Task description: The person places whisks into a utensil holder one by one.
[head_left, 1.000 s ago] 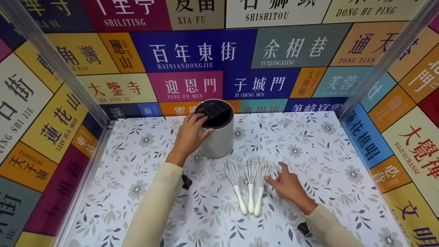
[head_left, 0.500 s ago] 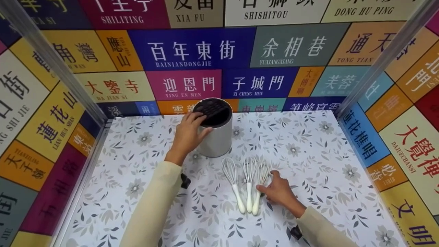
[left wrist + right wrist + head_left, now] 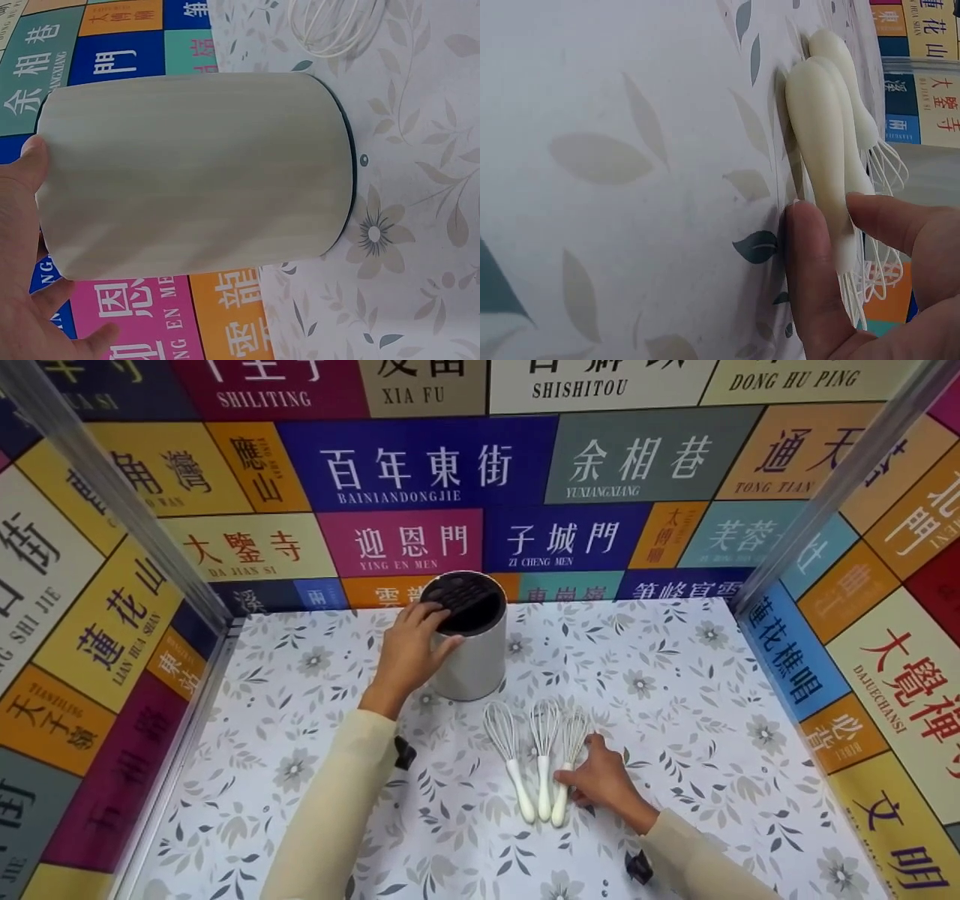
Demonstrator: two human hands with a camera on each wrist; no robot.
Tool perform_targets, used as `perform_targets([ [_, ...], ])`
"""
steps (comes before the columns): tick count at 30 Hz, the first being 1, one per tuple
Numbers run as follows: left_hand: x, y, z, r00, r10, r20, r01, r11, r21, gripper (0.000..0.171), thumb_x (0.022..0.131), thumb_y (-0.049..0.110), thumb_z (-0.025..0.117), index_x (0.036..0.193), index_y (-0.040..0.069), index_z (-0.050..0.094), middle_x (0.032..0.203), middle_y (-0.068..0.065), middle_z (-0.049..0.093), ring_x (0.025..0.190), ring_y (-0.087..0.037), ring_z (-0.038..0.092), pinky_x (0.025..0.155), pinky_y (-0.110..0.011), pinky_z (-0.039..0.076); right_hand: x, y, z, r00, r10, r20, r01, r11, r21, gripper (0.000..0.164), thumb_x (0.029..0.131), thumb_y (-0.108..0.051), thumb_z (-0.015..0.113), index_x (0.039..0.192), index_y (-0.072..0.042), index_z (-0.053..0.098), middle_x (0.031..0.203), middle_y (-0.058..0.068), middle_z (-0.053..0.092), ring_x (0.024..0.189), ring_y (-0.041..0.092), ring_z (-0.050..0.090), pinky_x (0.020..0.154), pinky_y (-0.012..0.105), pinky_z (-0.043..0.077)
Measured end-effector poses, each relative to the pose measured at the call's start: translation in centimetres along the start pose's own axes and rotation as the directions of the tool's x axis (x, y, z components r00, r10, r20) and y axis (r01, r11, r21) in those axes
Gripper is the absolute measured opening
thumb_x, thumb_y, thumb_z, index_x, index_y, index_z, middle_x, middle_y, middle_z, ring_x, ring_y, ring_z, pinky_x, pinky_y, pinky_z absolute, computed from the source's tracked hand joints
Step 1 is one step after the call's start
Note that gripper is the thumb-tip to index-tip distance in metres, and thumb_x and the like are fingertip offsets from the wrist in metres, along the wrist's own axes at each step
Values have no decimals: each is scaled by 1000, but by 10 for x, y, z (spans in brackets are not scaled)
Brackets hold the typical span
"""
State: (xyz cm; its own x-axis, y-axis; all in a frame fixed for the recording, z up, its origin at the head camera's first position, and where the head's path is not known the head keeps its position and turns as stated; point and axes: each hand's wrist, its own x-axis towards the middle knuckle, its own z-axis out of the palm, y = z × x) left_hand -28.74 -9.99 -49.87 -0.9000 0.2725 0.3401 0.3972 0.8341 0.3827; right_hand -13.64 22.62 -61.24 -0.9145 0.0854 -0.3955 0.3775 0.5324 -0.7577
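A pale grey cylindrical utensil holder (image 3: 472,667) with a black slotted insert (image 3: 459,591) stands upright at the back of the table. My left hand (image 3: 405,656) holds it by the rim, fingers over the left edge and thumb on the near side. Three white-handled wire whisks lie in front of it, side by side: a left whisk (image 3: 523,795), a middle whisk (image 3: 544,791) and a right whisk (image 3: 559,810). My right hand (image 3: 604,780) pinches the right whisk's handle (image 3: 815,112) between thumb and finger, close to the wires. The handle lies on or very near the cloth.
A white cloth (image 3: 300,817) with grey leaves and flowers covers the table. Colourful sign-printed panels (image 3: 420,465) rise behind and at both sides, with a clear corner post (image 3: 825,487) at the right and another (image 3: 135,502) at the left.
My right hand has moved left and down from beside the whisks onto the handle of the right one, and its fingers have closed there. The left hand has stayed at the holder's rim.
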Motion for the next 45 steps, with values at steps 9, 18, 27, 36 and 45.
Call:
perform_targets([
  [9, 2, -1, -5, 1000, 5, -12, -5, 1000, 17, 60, 97, 56, 61, 141, 16, 62, 147, -6, 56, 146, -30, 41, 114, -59, 40, 7, -2, 4, 1000, 3, 2, -3, 1000, 27, 87, 82, -12, 78, 152, -2, 29, 63, 16, 68, 43, 24, 66, 44, 39, 57],
  [18, 3, 1, -3, 1000, -10, 10, 10, 1000, 0, 60, 97, 57, 61, 142, 17, 61, 149, -6, 54, 148, -32, 38, 113, -61, 40, 7, -5, -4, 1000, 14, -1, -14, 1000, 1, 83, 81, -11, 74, 151, -5, 31, 74, 15, 67, 46, 24, 67, 47, 40, 58],
  [27, 2, 0, 0, 1000, -6, 10, 7, 1000, -3, 59, 97, 57, 61, 142, 18, 62, 149, -5, 55, 148, -31, 39, 113, -61, 41, 9, -7, -14, 998, -59, -20, 58, 996, -68, 79, 82, -15, 71, 150, -4, 33, 76, 9, 70, 48, 23, 67, 50, 36, 57],
  [36, 0, -2, 0, 1000, 17, -8, -17, 1000, 17, 57, 98, 55, 62, 139, 15, 64, 146, -6, 57, 147, -31, 41, 114, -58, 41, 13, -23, -27, 996, -89, -14, 88, 996, -26, 83, 83, -15, 71, 153, -4, 28, 90, 14, 68, 55, 27, 70, 53, 42, 60],
  [45, 0, -2, 0, 1000, 21, -7, -21, 1000, 17, 57, 98, 55, 61, 140, 16, 63, 146, -5, 57, 146, -30, 42, 112, -59, 43, 18, -50, -38, 993, -115, 4, 115, 993, 10, 84, 86, -17, 71, 156, -9, 25, 103, 18, 66, 58, 23, 72, 55, 41, 61],
])
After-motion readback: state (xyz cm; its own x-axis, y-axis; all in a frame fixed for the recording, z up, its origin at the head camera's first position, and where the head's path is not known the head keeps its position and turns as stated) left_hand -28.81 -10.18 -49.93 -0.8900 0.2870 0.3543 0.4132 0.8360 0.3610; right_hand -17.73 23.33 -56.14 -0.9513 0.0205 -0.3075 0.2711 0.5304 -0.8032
